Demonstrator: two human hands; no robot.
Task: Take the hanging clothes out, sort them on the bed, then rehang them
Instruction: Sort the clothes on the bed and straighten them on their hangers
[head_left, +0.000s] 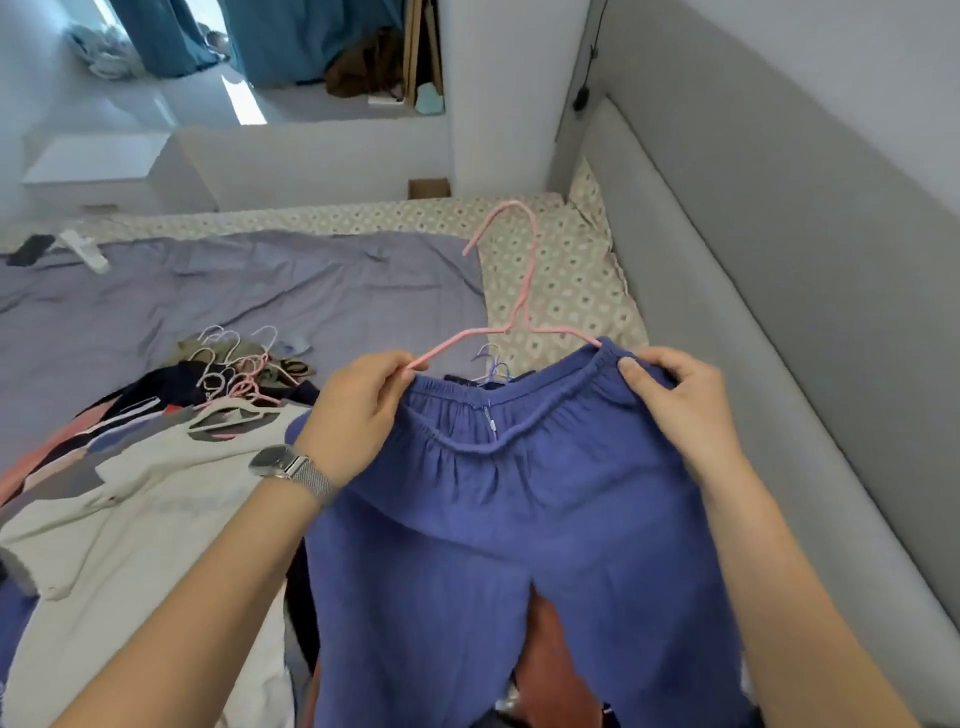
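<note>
Trousers (524, 519) of blue crinkled cloth with an elastic waistband hang in front of the person over the bed (249, 291), the waistband stretched across a pink wire hanger (511, 312) whose hook points up and away. The left hand (358, 410), a metal watch (291, 464) on its wrist, pinches the waistband together with the hanger's left arm, and the right hand (680, 400) is closed on the waistband's other end where the hanger's right arm slips inside. To the left, a heap of clothes with pink and white hangers (234, 379) lies on the grey-purple sheet.
</note>
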